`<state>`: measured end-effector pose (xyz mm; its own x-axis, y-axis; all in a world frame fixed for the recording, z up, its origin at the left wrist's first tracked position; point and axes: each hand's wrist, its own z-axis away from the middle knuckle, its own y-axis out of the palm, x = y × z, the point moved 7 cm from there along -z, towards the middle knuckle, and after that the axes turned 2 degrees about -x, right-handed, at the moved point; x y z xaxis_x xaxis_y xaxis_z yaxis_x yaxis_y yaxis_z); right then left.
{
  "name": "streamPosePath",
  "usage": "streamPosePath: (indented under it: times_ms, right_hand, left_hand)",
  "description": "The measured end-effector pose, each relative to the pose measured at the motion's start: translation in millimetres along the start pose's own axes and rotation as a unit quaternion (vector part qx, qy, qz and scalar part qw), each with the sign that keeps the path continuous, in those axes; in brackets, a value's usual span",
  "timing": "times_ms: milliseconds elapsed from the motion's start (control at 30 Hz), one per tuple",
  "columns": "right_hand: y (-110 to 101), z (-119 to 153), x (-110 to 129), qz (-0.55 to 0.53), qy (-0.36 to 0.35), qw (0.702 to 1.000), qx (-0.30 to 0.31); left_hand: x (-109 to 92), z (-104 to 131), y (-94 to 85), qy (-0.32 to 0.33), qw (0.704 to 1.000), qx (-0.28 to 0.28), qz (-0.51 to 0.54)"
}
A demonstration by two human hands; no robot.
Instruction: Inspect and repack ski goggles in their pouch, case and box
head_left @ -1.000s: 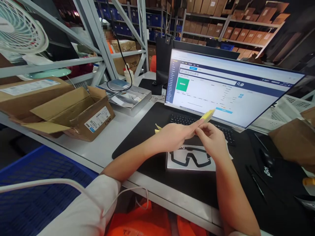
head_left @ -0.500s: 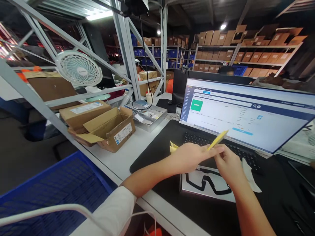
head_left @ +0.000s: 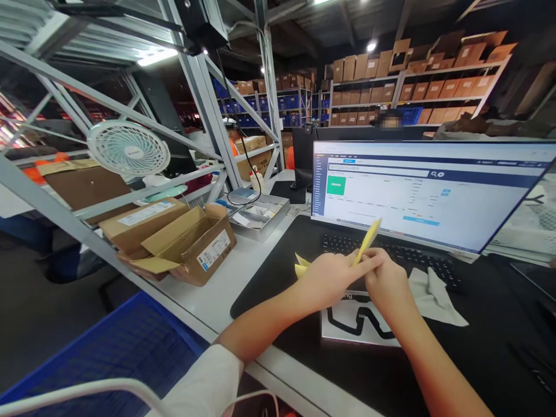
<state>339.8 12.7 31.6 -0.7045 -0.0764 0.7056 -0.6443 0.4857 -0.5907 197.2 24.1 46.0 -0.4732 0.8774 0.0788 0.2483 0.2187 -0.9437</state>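
Note:
My left hand is closed on yellow paper, one strip of which sticks up past the fingers while another part shows left of the hand. Fingertips of my right hand press together against those of the left; what they pinch is hidden. Beneath both hands a white box with a black printed outline lies on the black mat. A crumpled white cloth or tissue rests right of my right hand. Behind the hands are a black keyboard and a lit monitor.
Open cardboard boxes and a grey tray of small items stand on the left of the table. A blue crate is below its edge. A fan is behind the metal frame. Two people are partly visible farther back.
The camera view has shifted, and more of the white cloth shows. Both hands remain together, with the yellow paper still in the left one.

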Motion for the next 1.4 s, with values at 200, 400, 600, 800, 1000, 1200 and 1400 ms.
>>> streamPosePath:
  times_ms: [200,400,600,800,1000,1200,1400]
  right_hand:
    - [2,1,0,0.004,-0.002,1.0,-0.014]
    - [-2,1,6,-0.005,-0.016,0.999,-0.042]
    - [-10,-5,9,-0.011,-0.009,0.999,-0.03]
    - [-13,-5,14,-0.038,-0.031,0.998,-0.026]
    - [-11,-8,11,-0.054,-0.032,0.998,-0.028]
    - [-20,-24,-8,0.016,-0.005,0.999,0.041]
    - [5,-13,-33,0.133,0.037,0.955,0.263]
  left_hand:
    - [0,1,3.1,-0.009,1.0,0.017,0.013]
    - [11,0,3.6,-0.058,0.997,0.002,0.059]
    - [17,-2,1.4,-0.1,0.992,0.021,0.076]
    - [20,2,-3.1,-0.111,0.988,-0.014,0.106]
    - [23,2,-6.0,-0.118,0.985,-0.039,0.122]
    - [61,0,-0.8,-0.197,0.957,-0.038,0.208]
    - [148,7,27.2,-0.282,0.876,-0.033,0.389]
